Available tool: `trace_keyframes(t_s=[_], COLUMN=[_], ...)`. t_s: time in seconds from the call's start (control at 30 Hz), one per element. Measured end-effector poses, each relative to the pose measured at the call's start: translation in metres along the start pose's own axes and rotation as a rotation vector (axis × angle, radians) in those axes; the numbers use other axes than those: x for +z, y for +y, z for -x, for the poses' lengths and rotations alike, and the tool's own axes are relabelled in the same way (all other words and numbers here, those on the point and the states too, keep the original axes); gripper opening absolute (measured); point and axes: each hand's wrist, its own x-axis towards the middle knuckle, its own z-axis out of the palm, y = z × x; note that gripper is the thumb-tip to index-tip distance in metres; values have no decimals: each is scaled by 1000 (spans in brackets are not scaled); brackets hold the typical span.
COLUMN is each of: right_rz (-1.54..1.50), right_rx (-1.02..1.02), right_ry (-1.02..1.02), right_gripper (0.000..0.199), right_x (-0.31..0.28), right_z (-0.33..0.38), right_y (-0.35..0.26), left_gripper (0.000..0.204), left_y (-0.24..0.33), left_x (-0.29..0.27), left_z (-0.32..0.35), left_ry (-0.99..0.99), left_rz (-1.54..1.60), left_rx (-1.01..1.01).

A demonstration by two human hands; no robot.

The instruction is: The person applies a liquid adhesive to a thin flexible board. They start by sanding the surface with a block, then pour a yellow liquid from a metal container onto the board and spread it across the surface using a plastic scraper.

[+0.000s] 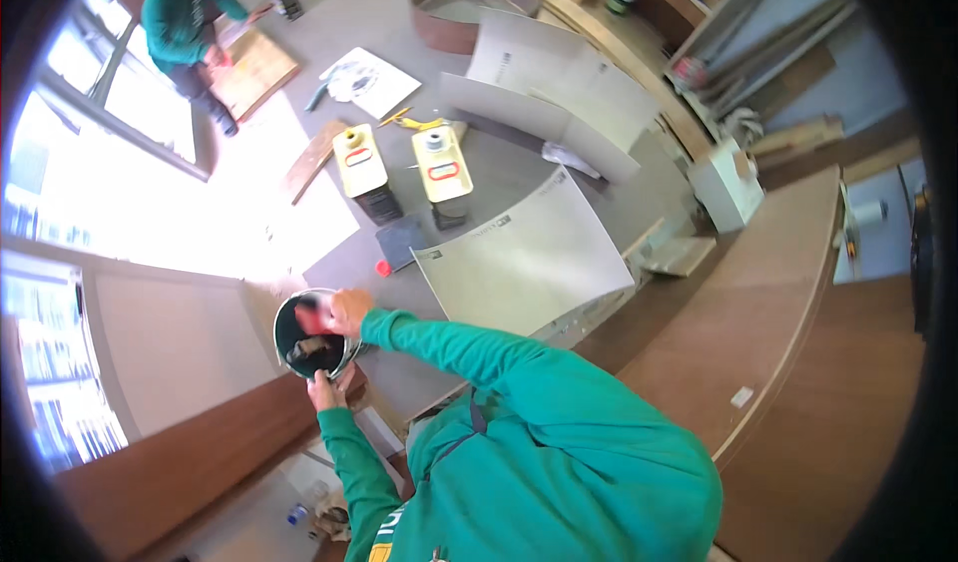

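Note:
At the near left edge of the table stands a round bucket, dark inside. My left hand has its fingers closed on the bucket's near rim. Over the opening, my right hand is closed round a red tool, blurred by motion, so its exact kind does not show. Down in the bucket lies a brownish lump or piece that I cannot make out. Beyond the bucket are a small red cap, a dark flat piece and two rectangular cans with cream tops.
A curved pale sheet lies right of the bucket, with more bent sheets behind. A round brown ring form stands at the back. Far left, a co-worker in green bends over a wooden board.

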Motion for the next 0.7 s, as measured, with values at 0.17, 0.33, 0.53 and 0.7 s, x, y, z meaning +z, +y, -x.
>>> trace_keyframes(t_s=[0.17, 0.33, 0.53, 0.7], right_rz=[-112, -126, -139, -77], right_rx=[75, 147, 299, 245], right_ry=[109, 231, 261, 287], right_gripper=[19, 22, 23, 22], right_x=[16, 57, 108, 135], right_z=[6, 7, 3, -2], right_y=[-17, -40, -91, -106], left_gripper=[45, 32, 42, 54], left_y=[40, 63, 97, 83], left_x=[-11, -42, -98, -137], left_z=[-6, -30, -63, -82], left_ry=[-103, -103, -145, -157], left_rz=[-157, -200, -274, -213], left_rx=[77, 54, 6, 60])
